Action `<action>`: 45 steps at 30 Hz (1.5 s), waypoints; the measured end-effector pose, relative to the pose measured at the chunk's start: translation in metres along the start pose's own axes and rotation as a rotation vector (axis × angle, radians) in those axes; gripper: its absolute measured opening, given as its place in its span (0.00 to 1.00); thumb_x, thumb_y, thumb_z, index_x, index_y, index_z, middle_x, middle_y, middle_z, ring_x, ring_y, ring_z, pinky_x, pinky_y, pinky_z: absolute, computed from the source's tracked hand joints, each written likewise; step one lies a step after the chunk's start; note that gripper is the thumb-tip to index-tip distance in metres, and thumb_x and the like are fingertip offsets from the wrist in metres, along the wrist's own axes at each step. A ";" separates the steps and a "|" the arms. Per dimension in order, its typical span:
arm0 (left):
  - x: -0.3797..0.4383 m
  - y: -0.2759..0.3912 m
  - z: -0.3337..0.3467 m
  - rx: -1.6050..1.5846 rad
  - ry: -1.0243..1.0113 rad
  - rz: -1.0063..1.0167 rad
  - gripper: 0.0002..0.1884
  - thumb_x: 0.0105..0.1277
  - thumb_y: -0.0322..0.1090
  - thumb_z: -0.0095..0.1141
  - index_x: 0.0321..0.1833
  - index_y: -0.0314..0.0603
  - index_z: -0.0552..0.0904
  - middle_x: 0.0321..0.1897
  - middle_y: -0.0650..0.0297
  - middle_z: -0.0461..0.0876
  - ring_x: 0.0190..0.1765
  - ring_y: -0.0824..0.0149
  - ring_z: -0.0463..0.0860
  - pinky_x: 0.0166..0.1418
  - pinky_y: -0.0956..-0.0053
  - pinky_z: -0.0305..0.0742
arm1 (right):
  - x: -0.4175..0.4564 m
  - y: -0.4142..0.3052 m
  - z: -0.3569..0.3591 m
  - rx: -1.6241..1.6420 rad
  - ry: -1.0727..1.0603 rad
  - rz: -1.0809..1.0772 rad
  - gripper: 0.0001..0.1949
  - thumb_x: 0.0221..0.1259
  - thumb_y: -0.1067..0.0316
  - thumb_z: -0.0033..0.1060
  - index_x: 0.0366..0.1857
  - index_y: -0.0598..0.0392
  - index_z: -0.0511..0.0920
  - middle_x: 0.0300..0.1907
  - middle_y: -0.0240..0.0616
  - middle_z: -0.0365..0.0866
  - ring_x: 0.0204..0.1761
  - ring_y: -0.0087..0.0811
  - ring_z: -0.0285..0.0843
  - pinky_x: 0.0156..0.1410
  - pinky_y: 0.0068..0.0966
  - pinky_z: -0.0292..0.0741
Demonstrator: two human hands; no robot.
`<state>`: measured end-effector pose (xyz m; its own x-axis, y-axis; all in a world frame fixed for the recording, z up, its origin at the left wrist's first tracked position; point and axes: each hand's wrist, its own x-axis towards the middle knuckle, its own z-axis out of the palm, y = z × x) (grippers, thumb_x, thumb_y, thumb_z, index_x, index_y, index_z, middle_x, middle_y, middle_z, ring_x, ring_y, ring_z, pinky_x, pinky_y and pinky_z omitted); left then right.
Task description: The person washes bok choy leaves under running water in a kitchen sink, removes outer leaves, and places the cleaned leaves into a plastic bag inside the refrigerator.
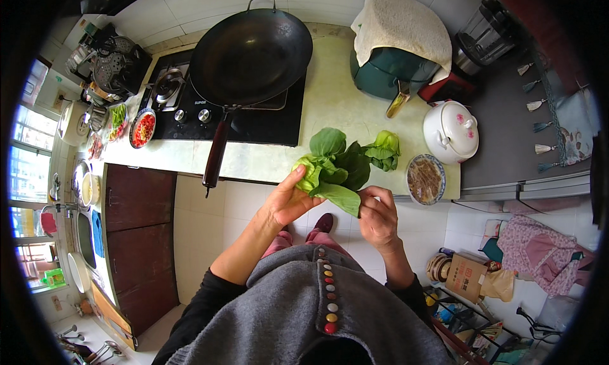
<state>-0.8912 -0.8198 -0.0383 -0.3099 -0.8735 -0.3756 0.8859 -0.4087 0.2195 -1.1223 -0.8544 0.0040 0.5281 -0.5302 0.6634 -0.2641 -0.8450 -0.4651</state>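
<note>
A leafy head of bok choy [333, 167] is held up in front of me near the counter's edge. My left hand [290, 198] grips its pale base, thumb on top. With bent fingers, my right hand [379, 217] pinches the tip of one outer leaf that points down to the right. Behind it, a second bok choy [384, 150] rests on the counter [328, 98]. To the right of that, a blue-rimmed plate [441, 193] carries brown sliced food, perhaps meat or noodles.
A large wok [252, 55] stands on the black gas hob [290, 122], its handle [219, 150] jutting past the counter edge. A plate of chopped red peppers [142, 129] sits left. At right are a lidded white pot [449, 131] and a towel-covered green air fryer [390, 72].
</note>
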 end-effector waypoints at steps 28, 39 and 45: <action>-0.007 -0.006 0.033 0.707 -0.348 0.261 0.51 0.50 0.31 0.79 0.77 0.45 0.62 0.66 0.54 0.73 0.70 0.55 0.74 0.76 0.60 0.68 | -0.044 0.019 0.035 2.081 -0.234 0.928 0.24 0.78 0.63 0.55 0.73 0.58 0.68 0.67 0.42 0.77 0.66 0.32 0.78 0.73 0.31 0.76; -0.043 -0.015 0.026 0.655 -0.052 0.324 0.42 0.60 0.26 0.70 0.78 0.43 0.63 0.64 0.59 0.77 0.67 0.64 0.77 0.72 0.68 0.73 | -0.062 0.037 0.038 1.549 -0.531 1.182 0.23 0.66 0.72 0.70 0.65 0.59 0.76 0.60 0.38 0.83 0.59 0.29 0.82 0.64 0.29 0.80; -0.080 -0.047 -0.010 0.162 0.187 0.496 0.36 0.66 0.38 0.68 0.76 0.40 0.67 0.66 0.54 0.78 0.68 0.56 0.78 0.72 0.59 0.75 | -0.007 0.010 0.044 1.371 -0.855 1.123 0.15 0.64 0.75 0.68 0.54 0.61 0.84 0.46 0.34 0.88 0.46 0.23 0.85 0.54 0.24 0.81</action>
<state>-0.9048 -0.7276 -0.0272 0.2104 -0.9157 -0.3425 0.8410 -0.0092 0.5410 -1.0932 -0.8562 -0.0308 0.8914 -0.1751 -0.4179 -0.2256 0.6283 -0.7446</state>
